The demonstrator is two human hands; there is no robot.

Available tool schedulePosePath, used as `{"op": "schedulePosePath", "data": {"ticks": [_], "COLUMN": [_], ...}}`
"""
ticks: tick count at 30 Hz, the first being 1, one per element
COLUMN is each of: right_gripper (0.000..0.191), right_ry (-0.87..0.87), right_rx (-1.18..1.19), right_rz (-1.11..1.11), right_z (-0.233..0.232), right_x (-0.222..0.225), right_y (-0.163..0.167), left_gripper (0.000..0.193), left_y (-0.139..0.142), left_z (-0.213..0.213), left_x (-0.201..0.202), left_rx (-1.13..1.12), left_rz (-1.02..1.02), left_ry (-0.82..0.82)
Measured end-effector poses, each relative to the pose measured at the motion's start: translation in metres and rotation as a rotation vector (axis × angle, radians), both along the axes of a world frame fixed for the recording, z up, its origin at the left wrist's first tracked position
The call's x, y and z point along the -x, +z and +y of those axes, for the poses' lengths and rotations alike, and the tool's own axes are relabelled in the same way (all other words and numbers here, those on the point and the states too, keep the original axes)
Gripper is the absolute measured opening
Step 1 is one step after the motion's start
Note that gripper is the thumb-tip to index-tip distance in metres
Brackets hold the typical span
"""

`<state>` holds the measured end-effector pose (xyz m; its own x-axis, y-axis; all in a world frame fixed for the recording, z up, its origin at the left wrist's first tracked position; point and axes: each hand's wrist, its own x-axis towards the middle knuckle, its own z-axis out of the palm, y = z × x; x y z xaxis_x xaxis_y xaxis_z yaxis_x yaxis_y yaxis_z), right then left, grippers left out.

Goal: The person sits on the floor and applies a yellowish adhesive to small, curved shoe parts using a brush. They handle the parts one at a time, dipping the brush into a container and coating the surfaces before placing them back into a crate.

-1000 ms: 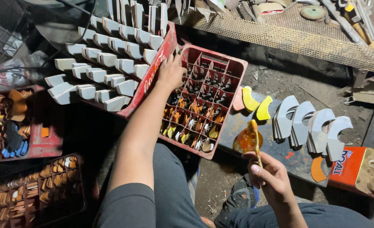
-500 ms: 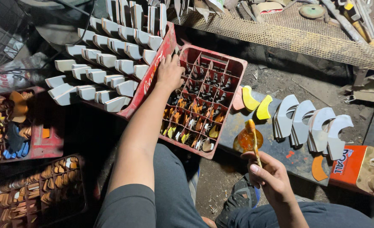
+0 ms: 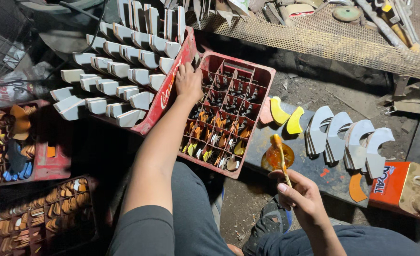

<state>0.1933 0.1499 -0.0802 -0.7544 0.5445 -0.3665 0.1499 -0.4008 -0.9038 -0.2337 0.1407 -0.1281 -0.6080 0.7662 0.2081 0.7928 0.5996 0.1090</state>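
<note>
A second red crate [image 3: 167,90] packed with white curved pieces [image 3: 115,71] leans against the near side of the divided red crate [image 3: 248,118]. The left hand [image 3: 188,83] rests open-fingered on that crate's left rim. The right hand [image 3: 300,192] pinches a thin brush [image 3: 280,154], tip over an orange glue puddle [image 3: 277,156] on the grey board's [image 3: 309,166] front edge. Neither hand has moved since before.

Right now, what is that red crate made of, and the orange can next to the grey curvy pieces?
The red crate looks like moulded plastic: matte, with thick dividers making many little compartments. The orange can looks like painted metal, probably tin: it has a gold-coloured top with a round cap and a flat handle. The grey curved pieces could be rubber or plastic; I cannot tell which.
</note>
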Motion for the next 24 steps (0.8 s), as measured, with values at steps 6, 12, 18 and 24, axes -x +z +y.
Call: {"op": "schedulePosePath", "data": {"ticks": [6, 12, 18, 24], "right_gripper": [0.043, 0.042, 0.042, 0.042], "right_ry": [0.008, -0.005, 0.012, 0.013], "right_rx": [0.002, 0.006, 0.004, -0.002], "right_rz": [-0.029, -0.024, -0.016, -0.028], "right_z": [-0.001, 0.0, -0.001, 0.0], "right_x": [-0.001, -0.002, -0.002, -0.002], "right_y": [-0.004, -0.003, -0.004, -0.001], "left_gripper": [0.041, 0.045, 0.075, 0.083], "left_y": [-0.002, 0.001, 0.009, 0.002], "left_z": [-0.002, -0.003, -0.007, 0.001], "left_x": [0.001, 0.001, -0.003, -0.002], "left_rx": [-0.024, -0.01, 0.094, 0.135], "left_rz": [-0.102, -0.13, -0.169, 0.068], "left_ry": [0.033, 0.026, 0.033, 0.014]}}
